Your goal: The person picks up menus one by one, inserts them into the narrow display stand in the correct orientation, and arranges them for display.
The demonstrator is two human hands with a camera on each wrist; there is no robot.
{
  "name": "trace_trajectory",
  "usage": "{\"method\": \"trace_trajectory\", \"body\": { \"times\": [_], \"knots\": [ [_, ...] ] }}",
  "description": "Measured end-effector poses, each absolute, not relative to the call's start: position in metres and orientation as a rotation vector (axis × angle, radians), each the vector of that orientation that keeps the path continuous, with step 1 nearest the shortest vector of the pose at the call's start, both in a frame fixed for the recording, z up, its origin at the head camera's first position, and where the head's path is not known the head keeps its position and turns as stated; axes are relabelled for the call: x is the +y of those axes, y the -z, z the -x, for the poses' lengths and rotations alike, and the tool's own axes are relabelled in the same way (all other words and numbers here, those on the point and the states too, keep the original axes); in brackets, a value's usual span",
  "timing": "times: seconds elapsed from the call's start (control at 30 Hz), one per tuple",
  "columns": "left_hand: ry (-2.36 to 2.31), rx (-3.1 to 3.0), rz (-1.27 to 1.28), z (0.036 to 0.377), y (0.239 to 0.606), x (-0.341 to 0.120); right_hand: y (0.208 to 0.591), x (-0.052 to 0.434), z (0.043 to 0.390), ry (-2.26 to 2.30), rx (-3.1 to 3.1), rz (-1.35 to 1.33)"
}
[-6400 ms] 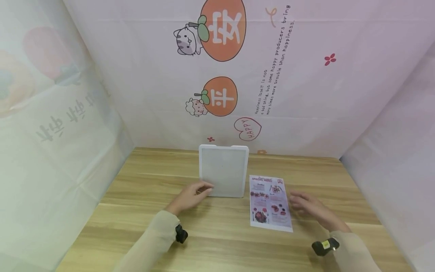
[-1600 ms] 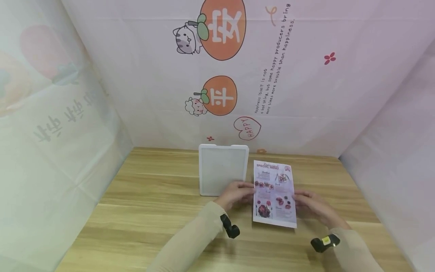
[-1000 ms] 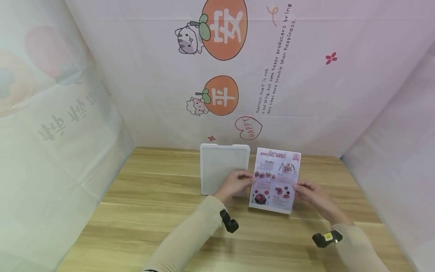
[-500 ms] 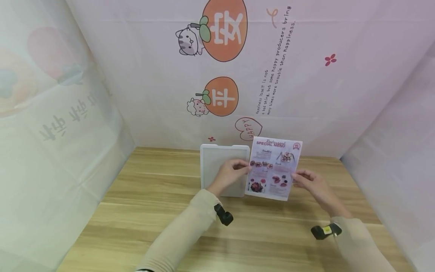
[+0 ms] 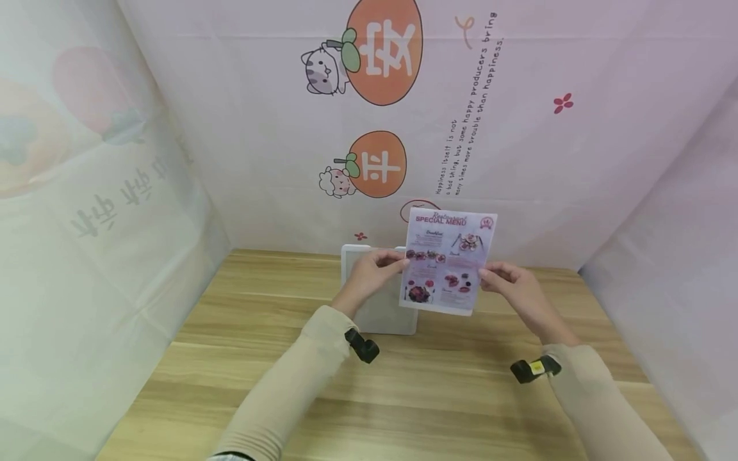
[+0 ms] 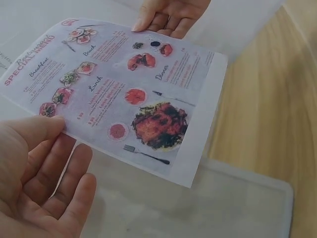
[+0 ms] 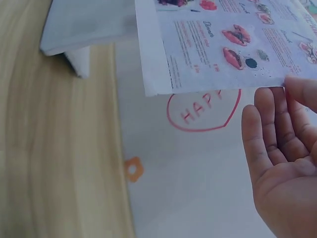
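The menu sheet (image 5: 447,260), pinched by the left hand (image 5: 371,274) and right hand (image 5: 510,286), has been lifted off the table (image 5: 242,333) and is now held before the white frame (image 5: 377,317).

One menu sheet (image 5: 448,261), one white frame (image 5: 380,314), two hands.
Also one wooden surface (image 5: 438,397), two wrist cameras: one left (image 5: 362,346), one right (image 5: 533,369); two orange fruit prints on the backdrop.
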State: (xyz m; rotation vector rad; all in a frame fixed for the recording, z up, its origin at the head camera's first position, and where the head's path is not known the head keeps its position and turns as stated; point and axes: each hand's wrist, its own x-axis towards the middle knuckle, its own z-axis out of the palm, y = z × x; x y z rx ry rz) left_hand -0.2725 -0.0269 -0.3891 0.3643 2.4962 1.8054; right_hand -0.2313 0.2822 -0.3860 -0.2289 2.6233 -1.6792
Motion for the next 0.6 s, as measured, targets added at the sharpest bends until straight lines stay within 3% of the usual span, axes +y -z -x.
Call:
{"method": "trace_trajectory", "body": {
  "times": [0.6],
  "knots": [
    [-1.872,2.533,-0.361,0.288,0.340,-0.063,0.338,0.242,0.263,1.724,2.715,0.258]
  ]
}}
